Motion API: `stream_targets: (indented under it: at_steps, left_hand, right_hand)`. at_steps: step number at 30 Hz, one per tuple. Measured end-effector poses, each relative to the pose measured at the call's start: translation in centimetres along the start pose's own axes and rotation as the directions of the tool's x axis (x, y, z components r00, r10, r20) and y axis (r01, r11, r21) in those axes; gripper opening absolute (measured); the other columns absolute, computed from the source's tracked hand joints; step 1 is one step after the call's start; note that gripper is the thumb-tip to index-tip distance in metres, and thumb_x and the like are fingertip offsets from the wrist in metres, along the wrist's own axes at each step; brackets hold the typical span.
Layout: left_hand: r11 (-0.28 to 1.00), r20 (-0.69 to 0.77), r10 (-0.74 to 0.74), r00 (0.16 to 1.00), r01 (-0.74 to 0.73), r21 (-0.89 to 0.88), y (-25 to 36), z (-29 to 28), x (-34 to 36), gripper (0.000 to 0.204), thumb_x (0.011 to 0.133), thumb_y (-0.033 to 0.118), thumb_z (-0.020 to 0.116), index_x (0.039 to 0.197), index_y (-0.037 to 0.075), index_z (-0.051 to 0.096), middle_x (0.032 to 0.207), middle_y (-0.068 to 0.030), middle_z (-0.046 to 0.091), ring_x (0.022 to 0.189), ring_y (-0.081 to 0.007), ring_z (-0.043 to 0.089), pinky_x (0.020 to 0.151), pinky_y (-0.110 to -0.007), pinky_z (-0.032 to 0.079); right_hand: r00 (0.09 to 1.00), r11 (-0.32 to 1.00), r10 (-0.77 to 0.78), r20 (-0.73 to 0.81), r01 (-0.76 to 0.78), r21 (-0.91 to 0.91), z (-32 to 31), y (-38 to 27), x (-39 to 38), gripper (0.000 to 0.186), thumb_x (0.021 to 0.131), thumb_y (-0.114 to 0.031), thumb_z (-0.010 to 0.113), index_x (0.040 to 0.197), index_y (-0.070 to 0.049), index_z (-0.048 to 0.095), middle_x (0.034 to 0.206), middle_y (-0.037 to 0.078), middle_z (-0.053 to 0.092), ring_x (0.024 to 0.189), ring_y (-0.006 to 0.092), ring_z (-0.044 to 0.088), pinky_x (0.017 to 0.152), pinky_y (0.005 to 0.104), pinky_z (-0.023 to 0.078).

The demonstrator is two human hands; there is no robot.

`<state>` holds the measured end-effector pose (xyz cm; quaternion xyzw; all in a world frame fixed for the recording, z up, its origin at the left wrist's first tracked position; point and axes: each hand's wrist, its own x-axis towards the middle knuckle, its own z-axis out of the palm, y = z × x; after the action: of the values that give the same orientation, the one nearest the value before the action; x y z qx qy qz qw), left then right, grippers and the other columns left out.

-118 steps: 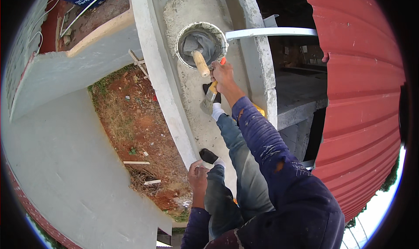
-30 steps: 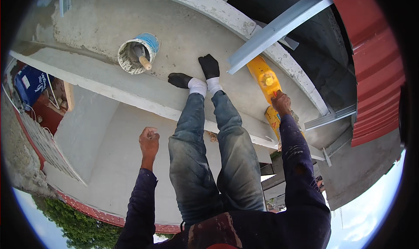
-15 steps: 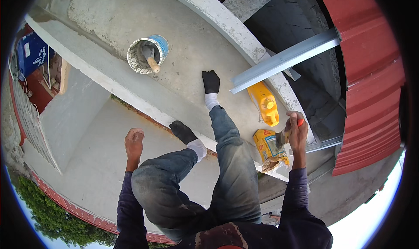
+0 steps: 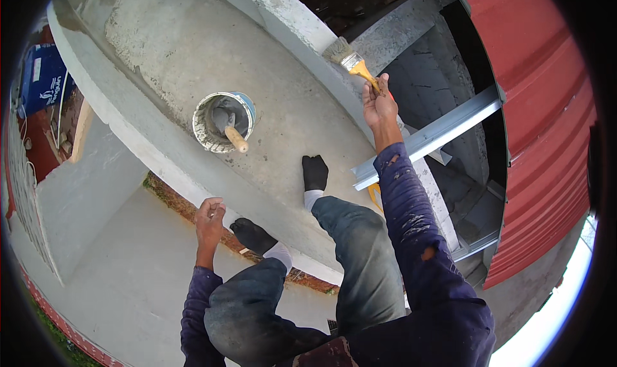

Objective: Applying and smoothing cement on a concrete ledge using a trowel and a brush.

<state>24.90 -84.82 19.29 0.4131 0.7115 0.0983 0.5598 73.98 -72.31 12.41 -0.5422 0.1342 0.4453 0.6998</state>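
Note:
My right hand (image 4: 380, 107) is closed around the yellow handle of a wide paintbrush (image 4: 363, 69). The brush's grey, dirty bristles point up and left, at the top of the low concrete wall (image 4: 292, 20); whether they touch it I cannot tell. My left hand (image 4: 210, 224) hangs over the inner ledge beside my left foot, fingers loosely bent and a little apart, with nothing visible in them. On the concrete floor ahead stands a bucket (image 4: 199, 124) smeared with grey mix. A wooden-handled trowel (image 4: 236, 139) leans inside it.
A metal channel (image 4: 443, 130) juts across the wall under my right forearm. Part of a yellow container (image 4: 375, 196) shows beneath it. Red corrugated roofing (image 4: 540, 123) runs along the right, beside a dark drop. At far left lies a blue box (image 4: 44, 78). My feet straddle a narrow ledge.
My right hand has swung forward and up with the paintbrush, away from the yellow bag and container. The bag has gone out of sight behind my arm. My left hand has shifted slightly right.

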Motion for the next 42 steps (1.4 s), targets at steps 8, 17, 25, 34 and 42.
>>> stream_targets:
  at_steps: [8,17,25,34,42]
  left_hand:
    - [0.97,-0.34,0.236,0.91,-0.241,0.027,-1.0,-0.1,11.0,0.032,0.094,0.01,0.068,0.123,-0.001,0.062,0.117,-0.0144,0.064,0.095,-0.0194,0.063,0.085,-0.035,0.052]
    - [0.962,-0.366,0.274,0.889,-0.255,0.1,0.6,-2.0,20.5,0.057,0.096,0.022,0.066,0.148,0.004,0.05,0.139,-0.0183,0.055,0.113,-0.03,0.061,0.098,-0.043,0.049]
    - [0.939,-0.167,0.341,0.925,-0.328,0.103,0.6,-2.1,22.8,0.046,0.093,0.011,0.067,0.139,0.011,0.065,0.097,-0.0115,0.062,0.091,-0.0264,0.063,0.088,-0.041,0.05]
    - [0.877,0.029,0.478,0.878,-0.479,0.044,1.7,-0.7,20.2,0.055,0.091,0.008,0.067,0.145,0.02,0.061,0.092,-0.0091,0.055,0.081,-0.0221,0.056,0.082,-0.036,0.049]
    - [0.819,0.119,0.538,0.834,-0.551,0.161,4.0,-0.1,19.6,0.057,0.093,0.008,0.066,0.147,0.026,0.059,0.091,-0.0081,0.053,0.08,-0.0214,0.054,0.08,-0.036,0.049]
  right_hand:
    - [0.955,0.614,-0.272,-0.119,0.077,-0.785,-3.8,-3.0,-1.4,0.038,0.09,-0.036,0.082,0.095,-0.001,0.069,0.078,0.004,0.067,0.062,0.0124,0.067,0.048,0.0233,0.048]
    - [0.822,-0.353,-0.192,0.535,0.451,-0.82,1.6,-4.1,-10.1,0.045,0.094,-0.041,0.073,0.113,0.0,0.07,0.111,0.022,0.071,0.102,0.035,0.069,0.09,0.0442,0.053]
    - [0.466,-0.377,0.674,0.574,0.884,-0.275,8.4,17.6,-16.3,0.057,0.098,-0.052,0.063,0.122,0.0,0.06,0.106,0.022,0.07,0.102,0.0371,0.07,0.091,0.0474,0.054]
    - [0.728,-0.361,0.599,0.334,0.618,-0.698,8.7,24.7,-14.6,0.035,0.088,-0.025,0.062,0.098,0.008,0.07,0.097,0.023,0.075,0.081,0.035,0.076,0.069,0.0447,0.06]
    - [0.796,-0.41,0.448,0.407,0.588,-0.697,7.7,23.9,-13.9,0.026,0.08,-0.011,0.06,0.091,0.009,0.072,0.099,0.029,0.072,0.084,0.0359,0.076,0.073,0.0479,0.059]
